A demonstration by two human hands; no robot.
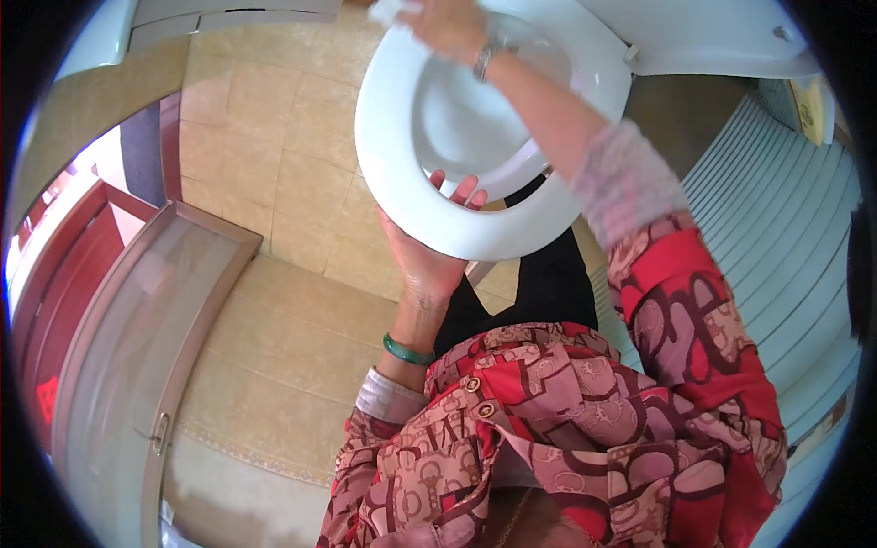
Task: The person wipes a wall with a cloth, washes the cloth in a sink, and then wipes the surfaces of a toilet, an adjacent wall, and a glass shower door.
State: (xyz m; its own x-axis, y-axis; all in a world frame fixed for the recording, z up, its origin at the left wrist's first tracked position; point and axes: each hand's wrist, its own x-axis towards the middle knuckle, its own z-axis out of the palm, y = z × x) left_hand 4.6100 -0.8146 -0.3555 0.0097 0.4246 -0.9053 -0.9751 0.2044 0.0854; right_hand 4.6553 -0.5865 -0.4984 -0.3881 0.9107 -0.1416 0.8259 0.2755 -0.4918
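A white toilet seat (390, 151) is tilted up over the toilet bowl (473, 130). My left hand (428, 240), with a green bangle on the wrist, grips the seat's near left rim from beneath, its fingertips showing through the opening. My right hand (449, 27) is at the top of the view above the seat's far part, blurred, and holds a crumpled white tissue or cloth (394, 10). A metal watch or bracelet (485, 60) is on the right wrist.
The white toilet tank (706, 34) stands at the upper right. Pale ribbed panelling (774, 198) runs down the right side. A framed glass door (144, 329) is at the left, beside beige tiles (308, 137). A white basin edge (96, 41) shows at the upper left.
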